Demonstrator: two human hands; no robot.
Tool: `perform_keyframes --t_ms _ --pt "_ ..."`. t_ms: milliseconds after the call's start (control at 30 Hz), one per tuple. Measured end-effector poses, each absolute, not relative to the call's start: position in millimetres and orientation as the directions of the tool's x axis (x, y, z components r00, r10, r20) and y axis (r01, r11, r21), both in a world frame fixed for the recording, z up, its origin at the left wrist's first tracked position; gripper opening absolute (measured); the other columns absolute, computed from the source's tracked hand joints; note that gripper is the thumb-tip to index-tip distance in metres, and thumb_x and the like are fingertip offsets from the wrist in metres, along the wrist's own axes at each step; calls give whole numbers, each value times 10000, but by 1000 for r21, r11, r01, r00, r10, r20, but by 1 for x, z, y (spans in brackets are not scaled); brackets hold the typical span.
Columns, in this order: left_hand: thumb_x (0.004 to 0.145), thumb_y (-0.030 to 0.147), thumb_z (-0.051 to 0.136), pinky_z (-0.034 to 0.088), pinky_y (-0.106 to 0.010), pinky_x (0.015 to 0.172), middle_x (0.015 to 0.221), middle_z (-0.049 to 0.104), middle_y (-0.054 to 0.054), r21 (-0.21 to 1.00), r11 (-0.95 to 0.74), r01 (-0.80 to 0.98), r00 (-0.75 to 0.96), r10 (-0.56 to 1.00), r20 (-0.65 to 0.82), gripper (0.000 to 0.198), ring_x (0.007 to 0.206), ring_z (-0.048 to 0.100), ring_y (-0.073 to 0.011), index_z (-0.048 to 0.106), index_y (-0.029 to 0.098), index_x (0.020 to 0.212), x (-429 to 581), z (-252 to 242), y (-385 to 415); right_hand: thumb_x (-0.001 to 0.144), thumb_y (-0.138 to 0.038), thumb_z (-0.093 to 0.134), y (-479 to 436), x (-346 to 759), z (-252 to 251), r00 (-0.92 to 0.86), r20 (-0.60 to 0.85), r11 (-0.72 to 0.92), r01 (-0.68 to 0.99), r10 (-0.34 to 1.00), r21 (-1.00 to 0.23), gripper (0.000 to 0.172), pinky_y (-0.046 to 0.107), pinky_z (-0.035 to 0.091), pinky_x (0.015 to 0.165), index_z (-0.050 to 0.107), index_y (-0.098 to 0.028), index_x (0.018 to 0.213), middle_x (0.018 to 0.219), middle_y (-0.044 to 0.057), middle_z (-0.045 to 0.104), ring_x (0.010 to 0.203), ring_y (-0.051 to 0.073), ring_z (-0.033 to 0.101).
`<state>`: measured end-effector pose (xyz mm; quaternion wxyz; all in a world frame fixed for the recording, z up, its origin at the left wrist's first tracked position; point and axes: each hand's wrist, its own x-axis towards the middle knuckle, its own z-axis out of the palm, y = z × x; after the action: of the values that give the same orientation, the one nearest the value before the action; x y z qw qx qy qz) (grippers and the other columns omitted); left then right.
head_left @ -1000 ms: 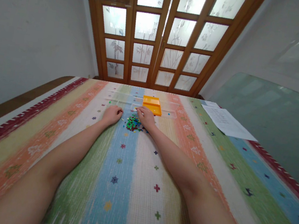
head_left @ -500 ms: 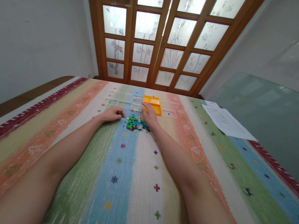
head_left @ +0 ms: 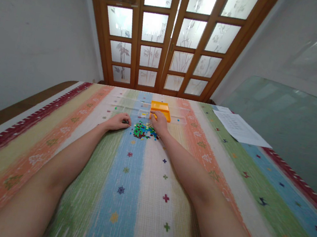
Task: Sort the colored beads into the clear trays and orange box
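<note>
A pile of tiny green, blue, dark red and yellow pieces point(head_left: 144, 131) lies on the striped tablecloth between my hands. At the left of the pile, my left hand point(head_left: 118, 121) rests with its fingers curled together; anything in them is too small to name. My right hand point(head_left: 160, 123) reaches over the pile's far right side, fingertips pressed close together beside a small clear box point(head_left: 140, 113) with yellow pieces in it. Whatever those fingertips hold cannot be made out. An orange open box point(head_left: 160, 105) sits right behind my right hand, which partly covers it.
Clear lidded boxes stand on both sides: one at left point(head_left: 124, 107) with a green piece in it, one at right point(head_left: 181, 116) with a blue piece. Printed paper sheets point(head_left: 239, 128) lie at the right. Beyond the table's far edge are wooden glass doors point(head_left: 169, 48).
The fingertips of my right hand have dipped slightly beside the small clear box. My left hand's fingers have shifted a little in their curl. The pile looks the same.
</note>
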<state>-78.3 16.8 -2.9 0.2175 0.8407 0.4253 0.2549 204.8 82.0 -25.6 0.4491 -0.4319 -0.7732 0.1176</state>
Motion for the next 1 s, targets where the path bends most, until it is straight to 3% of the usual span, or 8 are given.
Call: perform_keyframes --t_ms 233,533,733,1000 --pt "857 382 654 508 -322 807 903 734 -45 709 -408 575 351 906 237 229 839 649 -197 735 176 915 -76 -13 18 1006 -258 545 79 203 -26 -262 593 619 566 761 -545 268 410 497 1050 767 -212 1150 1186 97 757 1141 252 669" --pt "847 385 651 491 -302 727 852 721 -27 721 -385 576 236 923 304 223 756 610 -177 716 183 913 -63 -17 18 1008 -235 562 74 202 -21 -298 577 624 582 761 -522 229 380 494 1010 765 -212 1111 1142 83 769 1099 247 676" --pt "833 387 681 488 -297 704 803 694 -20 769 -371 520 131 925 357 211 721 597 -163 681 180 878 -42 -14 15 987 -257 636 60 198 -13 -483 544 721 551 686 -420 135 341 469 936 760 -216 1020 1021 70 745 1006 226 650" --pt "857 415 674 500 -305 718 827 723 -34 803 -369 469 135 928 347 249 739 624 -171 702 180 935 -26 -15 10 1004 -324 639 44 193 -1 -636 535 826 489 557 -279 143 356 430 925 743 -230 1030 981 76 692 1000 244 586"
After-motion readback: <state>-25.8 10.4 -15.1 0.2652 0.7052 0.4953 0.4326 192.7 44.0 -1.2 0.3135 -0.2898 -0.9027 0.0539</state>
